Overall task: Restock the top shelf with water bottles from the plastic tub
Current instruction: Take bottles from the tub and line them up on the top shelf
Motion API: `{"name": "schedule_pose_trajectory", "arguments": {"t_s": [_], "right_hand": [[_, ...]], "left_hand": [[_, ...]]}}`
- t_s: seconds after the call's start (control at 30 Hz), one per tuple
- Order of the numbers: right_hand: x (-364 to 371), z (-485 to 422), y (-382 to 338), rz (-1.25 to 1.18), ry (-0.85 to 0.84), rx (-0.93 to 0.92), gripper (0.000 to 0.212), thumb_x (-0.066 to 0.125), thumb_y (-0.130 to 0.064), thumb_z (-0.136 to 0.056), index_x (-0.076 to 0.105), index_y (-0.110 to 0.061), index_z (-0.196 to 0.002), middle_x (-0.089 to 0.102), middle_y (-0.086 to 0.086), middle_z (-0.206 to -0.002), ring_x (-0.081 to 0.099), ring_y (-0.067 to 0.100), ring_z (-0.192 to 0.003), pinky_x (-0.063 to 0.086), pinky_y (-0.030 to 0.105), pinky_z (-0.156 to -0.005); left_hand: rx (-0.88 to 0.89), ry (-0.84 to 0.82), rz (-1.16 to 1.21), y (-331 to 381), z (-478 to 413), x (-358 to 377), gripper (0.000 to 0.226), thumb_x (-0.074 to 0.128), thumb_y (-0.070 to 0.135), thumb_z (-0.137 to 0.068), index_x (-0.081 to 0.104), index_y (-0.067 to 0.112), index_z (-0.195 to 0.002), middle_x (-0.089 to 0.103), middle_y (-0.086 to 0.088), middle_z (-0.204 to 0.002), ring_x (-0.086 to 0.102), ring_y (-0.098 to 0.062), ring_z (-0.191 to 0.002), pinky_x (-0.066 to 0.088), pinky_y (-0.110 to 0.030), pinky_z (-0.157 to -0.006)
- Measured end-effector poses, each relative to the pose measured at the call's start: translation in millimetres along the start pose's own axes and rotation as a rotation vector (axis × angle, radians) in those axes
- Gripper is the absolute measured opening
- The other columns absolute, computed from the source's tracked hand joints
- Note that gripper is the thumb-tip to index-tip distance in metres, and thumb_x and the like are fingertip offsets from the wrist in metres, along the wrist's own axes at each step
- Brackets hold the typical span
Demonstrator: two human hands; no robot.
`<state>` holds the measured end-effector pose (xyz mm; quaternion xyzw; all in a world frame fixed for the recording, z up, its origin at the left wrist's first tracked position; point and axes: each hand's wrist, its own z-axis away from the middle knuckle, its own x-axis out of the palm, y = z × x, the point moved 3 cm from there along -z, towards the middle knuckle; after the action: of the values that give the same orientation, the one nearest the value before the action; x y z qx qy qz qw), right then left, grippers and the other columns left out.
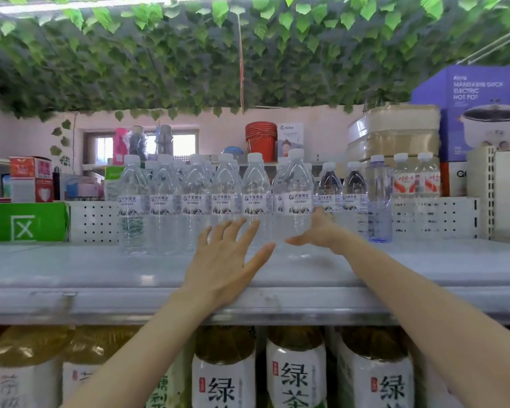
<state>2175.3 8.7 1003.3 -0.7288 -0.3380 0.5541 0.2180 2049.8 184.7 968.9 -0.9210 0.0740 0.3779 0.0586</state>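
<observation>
A row of clear water bottles with white caps and blue-white labels stands at the back of the grey top shelf [71,269]. My right hand [315,231] wraps the lower part of one water bottle [299,184], thumb across its front and fingers behind its right side; the bottle stands upright on the shelf. My left hand [227,260] is open over the shelf with fingers spread, its fingertips just in front of the neighbouring bottle [255,187]. The plastic tub is not in view.
A tinted blue bottle [379,201] and two red-labelled bottles [415,178] stand to the right. A green box [24,222] sits at the left. Green tea bottles [295,375] fill the shelf below. A purple hot pot box [477,107] is at the upper right.
</observation>
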Motion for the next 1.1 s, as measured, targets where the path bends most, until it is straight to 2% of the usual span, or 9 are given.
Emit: {"name": "schedule_pose_trajectory", "arguments": {"t_s": [0.07, 0.13, 0.27, 0.6, 0.67, 0.73, 0.8, 0.87, 1.1], "right_hand": [[-2, 8, -3, 0.015, 0.037, -0.015, 0.116, 0.085, -0.025, -0.068, 0.004, -0.007, -0.149, 0.027, 0.014, -0.151, 0.031, 0.035, -0.136, 0.035, 0.048, -0.108], [-1, 7, -4, 0.066, 0.063, -0.068, 0.112, 0.081, -0.020, -0.074, -0.001, -0.007, -0.149, 0.027, 0.014, -0.152, 0.031, 0.034, -0.137, 0.032, 0.044, -0.110], [7, 1, -7, 0.110, 0.040, -0.112, 0.115, 0.075, -0.022, -0.079, -0.016, -0.006, -0.148, 0.020, 0.016, -0.155, 0.028, 0.033, -0.140, 0.026, 0.039, -0.111], [12, 2, -18, 0.332, -0.032, -0.184, 0.114, 0.067, -0.034, -0.085, -0.025, -0.003, -0.144, 0.017, 0.019, -0.156, 0.029, 0.033, -0.139, 0.027, 0.038, -0.111], [11, 2, -15, 0.435, -0.037, -0.210, 0.124, 0.070, -0.041, -0.080, -0.033, -0.005, -0.140, 0.001, 0.017, -0.158, 0.024, 0.033, -0.141, 0.025, 0.041, -0.112], [11, 0, -12, 0.545, -0.011, -0.251, 0.139, 0.075, -0.049, -0.070, -0.044, -0.012, -0.132, -0.028, 0.012, -0.153, 0.002, 0.034, -0.145, 0.016, 0.050, -0.116], [9, -1, -13, 0.626, 0.078, -0.298, 0.147, 0.078, -0.056, -0.061, -0.051, -0.026, -0.122, -0.047, 0.005, -0.144, -0.022, 0.032, -0.141, 0.008, 0.067, -0.110], [8, 2, -18, 0.751, 0.141, -0.350, 0.144, 0.078, -0.058, -0.059, -0.050, -0.032, -0.121, -0.050, 0.001, -0.141, -0.029, 0.031, -0.138, 0.006, 0.075, -0.103], [9, 2, -24, 0.975, 0.209, -0.353, 0.139, 0.071, -0.066, -0.061, -0.047, -0.028, -0.123, -0.055, 0.004, -0.129, -0.031, 0.035, -0.138, -0.005, 0.074, -0.100]], "left_hand": [[0.001, 0.030, -0.001, 0, 0, 0, 0.105, -0.030, 0.077, -0.060, 0.011, 0.036, -0.148, 0.018, 0.008, -0.156, 0.015, -0.015, -0.141, 0.009, -0.037, -0.114], [0.006, 0.047, 0.008, 1, 0, -1, 0.102, -0.027, 0.076, -0.063, 0.012, 0.036, -0.148, 0.020, 0.008, -0.155, 0.016, -0.014, -0.141, 0.008, -0.036, -0.113], [0.006, 0.052, 0.029, 2, 1, -2, 0.090, -0.015, 0.070, -0.070, 0.013, 0.035, -0.148, 0.021, 0.009, -0.154, 0.016, -0.013, -0.140, 0.009, -0.034, -0.112], [-0.004, 0.069, 0.051, 1, 1, -2, 0.088, -0.012, 0.070, -0.071, 0.015, 0.036, -0.148, 0.025, 0.011, -0.153, 0.016, -0.011, -0.139, 0.011, -0.033, -0.111], [-0.006, 0.070, 0.058, 1, 1, -2, 0.087, -0.011, 0.070, -0.072, 0.015, 0.036, -0.148, 0.026, 0.011, -0.152, 0.016, -0.011, -0.138, 0.012, -0.033, -0.111], [-0.010, 0.068, 0.069, 1, 0, -1, 0.087, -0.010, 0.070, -0.072, 0.015, 0.036, -0.148, 0.026, 0.011, -0.152, 0.017, -0.011, -0.138, 0.012, -0.033, -0.111], [-0.013, 0.070, 0.086, 1, 0, -2, 0.087, -0.009, 0.070, -0.072, 0.015, 0.036, -0.148, 0.028, 0.011, -0.151, 0.018, -0.011, -0.138, 0.014, -0.033, -0.110], [-0.011, 0.074, 0.096, 0, 0, -2, 0.087, -0.008, 0.070, -0.072, 0.016, 0.035, -0.148, 0.029, 0.010, -0.151, 0.019, -0.011, -0.138, 0.015, -0.034, -0.110], [-0.009, 0.074, 0.084, 0, 0, -1, 0.088, -0.010, 0.070, -0.072, 0.015, 0.034, -0.149, 0.029, 0.010, -0.151, 0.019, -0.012, -0.137, 0.016, -0.035, -0.110]]}}
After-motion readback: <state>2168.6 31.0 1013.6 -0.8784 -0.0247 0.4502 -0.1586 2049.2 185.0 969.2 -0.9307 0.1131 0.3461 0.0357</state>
